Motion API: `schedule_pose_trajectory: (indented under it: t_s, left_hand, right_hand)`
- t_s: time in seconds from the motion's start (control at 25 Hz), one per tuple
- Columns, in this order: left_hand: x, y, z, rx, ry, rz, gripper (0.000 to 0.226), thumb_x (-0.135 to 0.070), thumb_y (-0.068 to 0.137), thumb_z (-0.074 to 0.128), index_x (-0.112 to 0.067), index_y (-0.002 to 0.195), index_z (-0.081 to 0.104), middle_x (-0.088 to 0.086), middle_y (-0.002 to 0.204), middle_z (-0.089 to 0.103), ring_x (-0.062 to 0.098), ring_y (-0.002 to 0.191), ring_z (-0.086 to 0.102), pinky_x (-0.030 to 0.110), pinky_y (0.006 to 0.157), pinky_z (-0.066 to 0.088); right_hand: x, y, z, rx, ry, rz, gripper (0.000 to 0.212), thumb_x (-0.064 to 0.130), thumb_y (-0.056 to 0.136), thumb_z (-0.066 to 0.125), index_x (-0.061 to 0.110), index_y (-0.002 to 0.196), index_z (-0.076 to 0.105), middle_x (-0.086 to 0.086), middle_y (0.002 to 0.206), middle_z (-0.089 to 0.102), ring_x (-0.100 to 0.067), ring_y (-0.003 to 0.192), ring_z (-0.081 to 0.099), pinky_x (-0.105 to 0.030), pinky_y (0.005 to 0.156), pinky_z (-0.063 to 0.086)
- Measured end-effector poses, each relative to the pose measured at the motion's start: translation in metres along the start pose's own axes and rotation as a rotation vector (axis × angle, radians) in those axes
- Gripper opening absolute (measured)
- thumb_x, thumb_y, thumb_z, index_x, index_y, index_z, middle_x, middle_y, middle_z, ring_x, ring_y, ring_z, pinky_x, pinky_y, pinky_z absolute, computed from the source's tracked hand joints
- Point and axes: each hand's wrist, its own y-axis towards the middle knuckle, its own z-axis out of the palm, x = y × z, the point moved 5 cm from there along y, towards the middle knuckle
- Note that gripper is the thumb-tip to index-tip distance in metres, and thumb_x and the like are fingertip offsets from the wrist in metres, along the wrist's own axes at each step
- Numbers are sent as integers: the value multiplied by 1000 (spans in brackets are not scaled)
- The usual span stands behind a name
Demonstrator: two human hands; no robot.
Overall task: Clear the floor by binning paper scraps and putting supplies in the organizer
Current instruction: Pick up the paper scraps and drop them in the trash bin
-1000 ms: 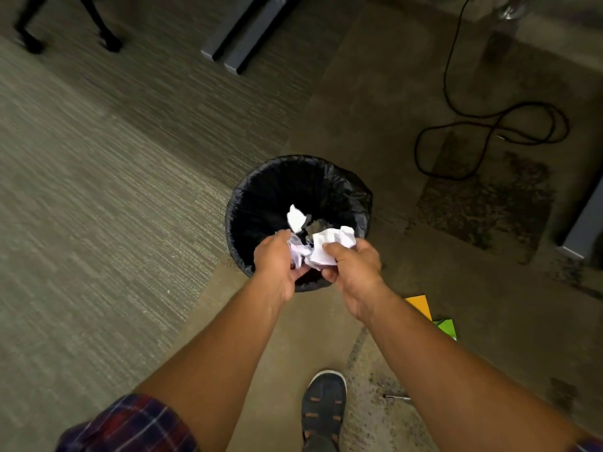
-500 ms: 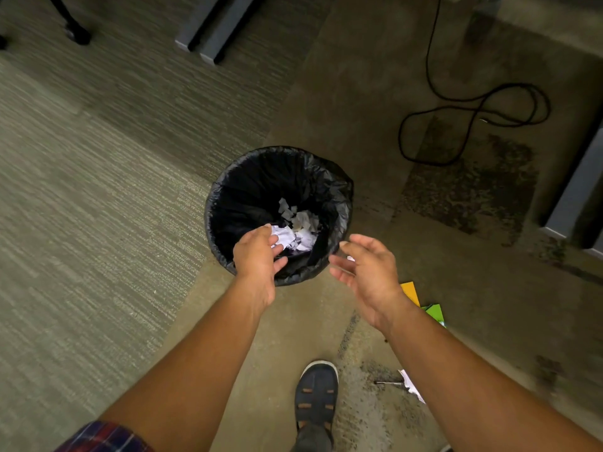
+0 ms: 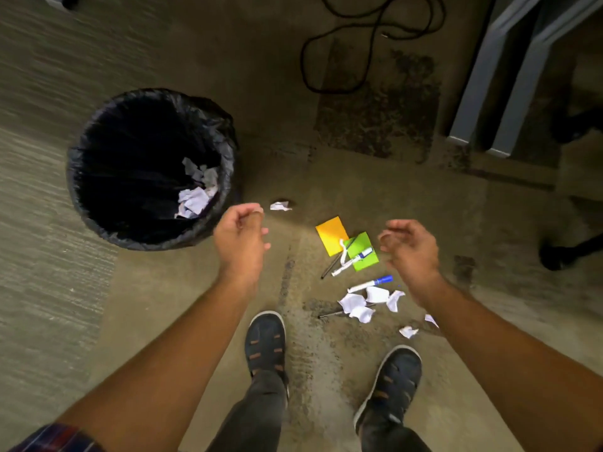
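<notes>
Both hands have withdrawn from over the bin [image 3: 98,220], paper now inside. Left hand [image 3: 241,243] and right hand [image 3: 411,252] hang loosely open, empty. Scraps [image 3: 368,301] and markers [image 3: 370,283] lie between and below them.

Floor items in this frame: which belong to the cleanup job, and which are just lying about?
Job:
bin
scraps in the bin
loose scraps
stray scrap
markers
orange note
green note

Lying about:
black cable
grey furniture legs
</notes>
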Motion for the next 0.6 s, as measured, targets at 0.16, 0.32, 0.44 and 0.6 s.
schedule_pose_trajectory:
  t_s: [0.16, 0.32, 0.44, 0.6]
  left_hand:
    - [58, -25, 64, 197, 319, 84, 15, -12, 93, 64, -21, 105, 69, 0, 94, 69, 13, 79, 65, 38, 75, 55]
    - [125, -43, 113, 344, 646, 30, 24, -10, 86, 71, -15, 109, 69, 10, 109, 71, 27, 87, 68, 36, 82, 54]
    - [179, -48, 143, 449, 890, -5, 34, -16, 80, 80, -12, 112, 69, 10, 113, 70, 27, 94, 65, 28, 82, 47]
    - [240, -49, 172, 481, 971, -25, 31, -11, 78, 83, -5, 105, 70, 17, 109, 72, 25, 91, 65, 26, 78, 46]
  right_hand:
    - [-83, 8, -82, -104, -243, -23, 39, 6, 83, 74, 15, 119, 64, -11, 113, 70, -17, 70, 61, -32, 75, 54]
    - [-173, 4, -138, -165, -381, 109, 54, 12, 80, 78, 16, 131, 59, -13, 124, 62, -31, 99, 65, -39, 97, 52]
    - [-234, 6, -160, -123, -473, 161, 63, 14, 81, 77, 18, 139, 53, -17, 133, 55, -32, 115, 59, -32, 99, 45]
    - [-296, 30, -162, -47, -666, 178, 61, 15, 88, 68, 18, 145, 45, -20, 139, 46, -41, 118, 58, -44, 100, 49]
